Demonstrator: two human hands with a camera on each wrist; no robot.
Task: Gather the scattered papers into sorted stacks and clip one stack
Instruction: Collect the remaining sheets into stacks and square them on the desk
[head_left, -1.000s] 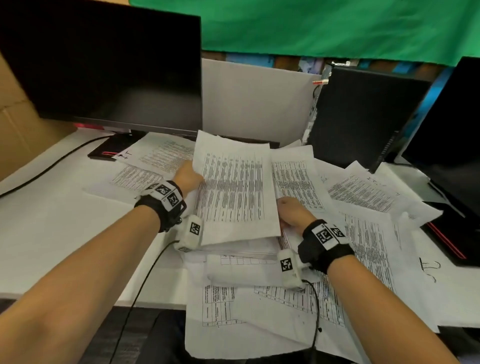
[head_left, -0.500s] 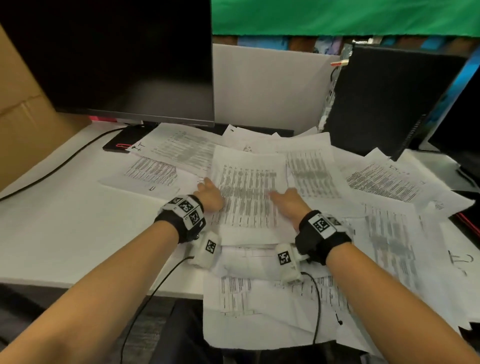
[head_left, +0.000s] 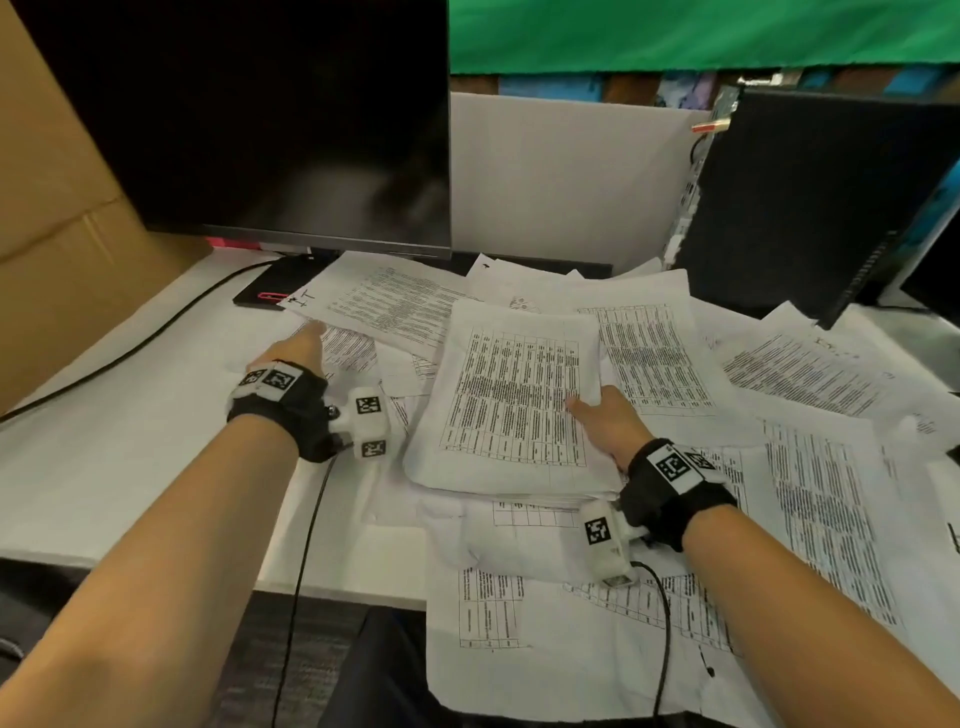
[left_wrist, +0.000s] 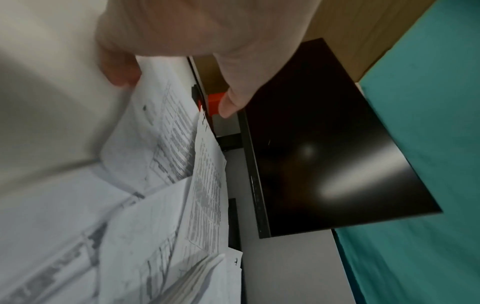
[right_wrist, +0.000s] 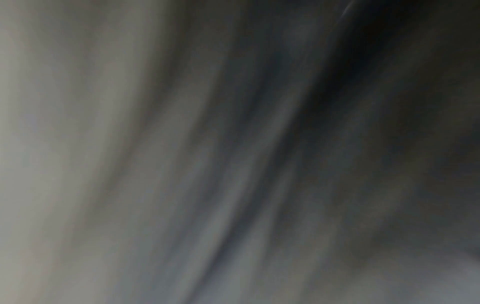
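Note:
A stack of printed sheets (head_left: 514, 395) lies on the scattered papers in the middle of the white desk (head_left: 130, 457). My right hand (head_left: 602, 421) grips the stack's right edge, thumb on top, fingers hidden beneath. My left hand (head_left: 296, 345) is out to the left, fingers straight, at the corner of a loose printed sheet (head_left: 348, 348). In the left wrist view, the left hand (left_wrist: 172, 92) has its thumb touching that sheet (left_wrist: 161, 127) and its forefinger stretched out above it. The right wrist view is dark and blurred.
More loose sheets (head_left: 810, 374) cover the desk's right half, and some (head_left: 545, 649) hang over the front edge. A black monitor (head_left: 270, 119) stands at the back left, a black computer tower (head_left: 821, 197) at the back right. A cardboard box (head_left: 47, 208) and a cable (head_left: 130, 348) lie left.
The stack has come down flat onto the pile. My left hand has let go of it and moved left to a loose sheet. My right hand has stayed at the stack's right edge.

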